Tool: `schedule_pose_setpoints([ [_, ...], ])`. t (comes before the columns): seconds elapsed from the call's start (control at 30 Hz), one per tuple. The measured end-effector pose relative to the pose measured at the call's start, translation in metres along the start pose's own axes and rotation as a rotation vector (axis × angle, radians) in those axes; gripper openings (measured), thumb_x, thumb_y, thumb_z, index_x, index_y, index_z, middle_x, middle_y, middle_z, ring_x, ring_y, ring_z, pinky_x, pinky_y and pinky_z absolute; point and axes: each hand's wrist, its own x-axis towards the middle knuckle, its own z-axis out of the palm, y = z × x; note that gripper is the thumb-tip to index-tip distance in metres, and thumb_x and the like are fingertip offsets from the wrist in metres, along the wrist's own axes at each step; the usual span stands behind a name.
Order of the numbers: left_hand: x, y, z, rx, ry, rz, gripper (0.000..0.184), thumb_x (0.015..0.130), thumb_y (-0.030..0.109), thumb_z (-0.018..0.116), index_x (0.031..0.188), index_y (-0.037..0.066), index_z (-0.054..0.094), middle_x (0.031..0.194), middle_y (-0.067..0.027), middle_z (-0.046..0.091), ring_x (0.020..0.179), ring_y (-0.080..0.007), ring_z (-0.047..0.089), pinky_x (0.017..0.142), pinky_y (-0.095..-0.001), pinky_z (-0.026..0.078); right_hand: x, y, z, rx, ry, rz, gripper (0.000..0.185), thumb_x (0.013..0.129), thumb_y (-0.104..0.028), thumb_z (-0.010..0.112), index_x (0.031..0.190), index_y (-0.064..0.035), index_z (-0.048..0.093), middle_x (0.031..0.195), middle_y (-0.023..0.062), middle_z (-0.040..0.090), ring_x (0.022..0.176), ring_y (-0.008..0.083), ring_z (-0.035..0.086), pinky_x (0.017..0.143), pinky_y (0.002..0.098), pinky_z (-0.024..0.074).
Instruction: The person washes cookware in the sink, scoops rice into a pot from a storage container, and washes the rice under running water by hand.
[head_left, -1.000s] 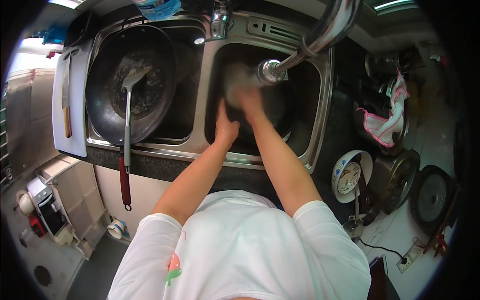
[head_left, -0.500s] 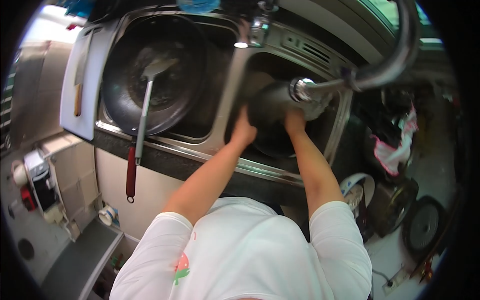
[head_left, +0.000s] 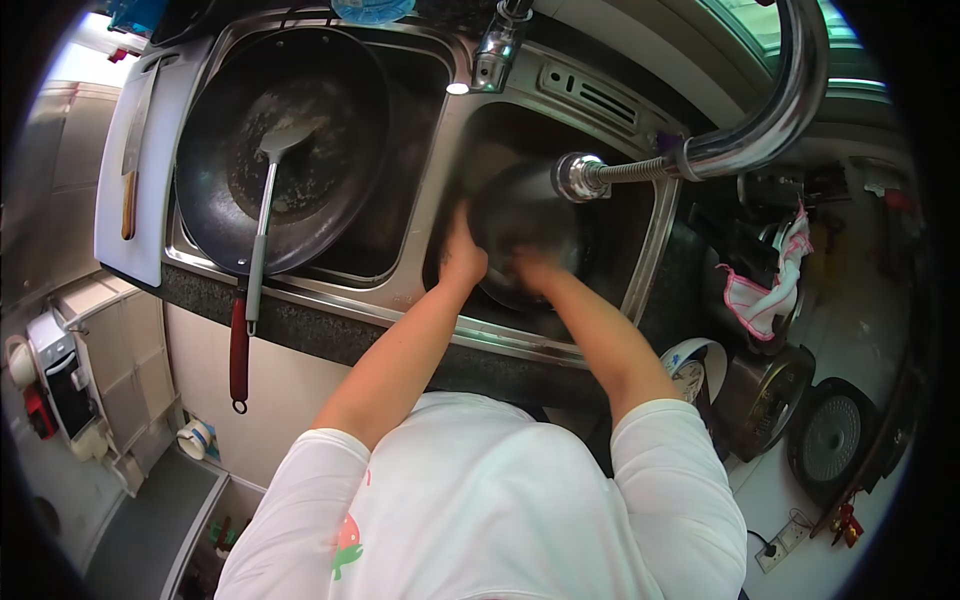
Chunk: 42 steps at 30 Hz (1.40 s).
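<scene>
Both hands are down in the right sink basin (head_left: 470, 140), at a dark round pan or bowl (head_left: 500, 215) that is blurred. My left hand (head_left: 462, 252) grips the left rim of this dark vessel, thumb toward the near side. Inside or over it, my right hand (head_left: 538, 268) is smeared by motion, and its fingers cannot be made out. The chrome faucet head (head_left: 580, 178) hangs just above the vessel, beyond my right hand.
A large wok (head_left: 290, 215) with a spatula (head_left: 266, 205) lies over the left basin. On the far left a knife (head_left: 133, 170) rests on a white board (head_left: 160, 215). A pink-edged cloth (head_left: 765, 295), a bowl (head_left: 715, 362) and a round black lid (head_left: 838, 440) stand right.
My right hand has moved left and nearer to me over the dark vessel. The whitish mass beside it half a second ago no longer shows. My left hand stays at the vessel's left side.
</scene>
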Motion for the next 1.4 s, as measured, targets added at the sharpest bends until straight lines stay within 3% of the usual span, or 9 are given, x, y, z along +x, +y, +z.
schedule_pose_setpoints([
  [0.2,0.003,0.003,-0.001,-0.034,0.007,-0.005,0.076,0.068,-0.010,0.045,0.138,0.012,0.027,0.132,-0.0206,0.041,0.125,-0.0359,0.038,0.102,-0.0384,0.033,0.033,0.085,-0.008,-0.576,0.545,-0.033,0.017,0.075,-0.024,0.059,0.087,-0.0140,0.066,0.100,0.0043,0.063,0.102,0.0242,0.057,0.090,0.0392,0.0398],
  [0.33,0.005,-0.016,0.011,0.012,0.062,0.047,0.076,0.067,-0.010,0.044,0.137,0.014,0.027,0.130,-0.0218,0.043,0.122,-0.0380,0.040,0.100,-0.0393,0.034,0.011,0.072,-0.068,0.073,0.637,-0.283,0.011,0.075,-0.018,0.056,0.078,-0.0127,0.065,0.099,0.0039,0.063,0.099,0.0218,0.057,0.087,0.0384,0.0413],
  [0.43,-0.001,-0.002,0.006,0.000,0.061,-0.025,0.076,0.068,-0.010,0.044,0.138,0.015,0.025,0.130,-0.0224,0.043,0.122,-0.0388,0.040,0.100,-0.0397,0.034,-0.028,0.080,-0.057,-0.644,0.663,-0.277,0.013,0.076,-0.020,0.055,0.080,-0.0148,0.067,0.103,0.0052,0.060,0.103,0.0245,0.053,0.092,0.0431,0.0379],
  [0.53,-0.001,0.001,0.005,-0.086,0.050,-0.077,0.075,0.070,-0.009,0.043,0.138,0.016,0.023,0.130,-0.0225,0.043,0.122,-0.0383,0.040,0.100,-0.0393,0.034,-0.065,0.055,-0.030,-0.528,0.534,-0.071,0.017,0.072,-0.020,0.056,0.084,-0.0146,0.067,0.100,0.0074,0.055,0.103,0.0270,0.049,0.095,0.0488,0.0344],
  [0.7,0.004,-0.014,0.012,-0.111,0.061,-0.021,0.069,0.076,-0.002,0.046,0.139,0.015,0.023,0.130,-0.0225,0.044,0.121,-0.0374,0.043,0.098,-0.0389,0.036,-0.083,-0.031,-0.033,0.185,0.145,0.233,0.032,0.076,-0.033,0.058,0.103,-0.0167,0.061,0.104,0.0159,0.055,0.097,0.0345,0.055,0.082,0.0438,0.0448],
  [0.9,0.009,-0.003,0.008,-0.283,-0.010,-0.159,0.064,0.089,0.029,0.049,0.142,0.009,0.018,0.134,-0.0226,0.041,0.122,-0.0373,0.042,0.102,-0.0397,0.034,-0.010,-0.074,-0.041,1.639,0.522,0.161,0.052,0.079,-0.026,0.058,0.126,-0.0070,0.046,0.125,0.0226,0.047,0.112,0.0381,0.049,0.094,0.0414,0.0404],
  [0.97,0.003,0.003,0.002,-0.278,-0.046,-0.237,0.065,0.091,0.034,0.047,0.142,0.010,0.017,0.133,-0.0230,0.042,0.117,-0.0375,0.046,0.096,-0.0402,0.040,0.030,-0.046,-0.035,1.134,0.865,0.066,0.034,0.078,-0.009,0.055,0.111,-0.0068,0.055,0.109,0.0176,0.058,0.102,0.0323,0.055,0.087,0.0411,0.0426],
  [1.1,0.003,-0.005,0.010,-0.209,-0.088,-0.231,0.062,0.092,0.029,0.046,0.143,0.012,0.014,0.133,-0.0221,0.041,0.105,-0.0355,0.056,0.060,-0.0364,0.056,0.049,0.044,-0.038,-0.104,0.639,-0.014,0.033,0.081,-0.015,0.054,0.114,-0.0131,0.056,0.116,0.0122,0.058,0.107,0.0302,0.054,0.089,0.0418,0.0427],
  [1.4,0.003,0.001,0.008,-0.358,-0.125,-0.208,0.062,0.091,0.020,0.046,0.143,0.019,0.012,0.134,-0.0204,0.038,0.106,-0.0376,0.054,0.060,-0.0402,0.058,-0.004,0.005,-0.007,0.143,-0.018,0.317,0.051,0.076,-0.025,0.056,0.121,-0.0008,0.050,0.129,0.0241,0.045,0.122,0.0360,0.042,0.099,0.0433,0.0363],
])
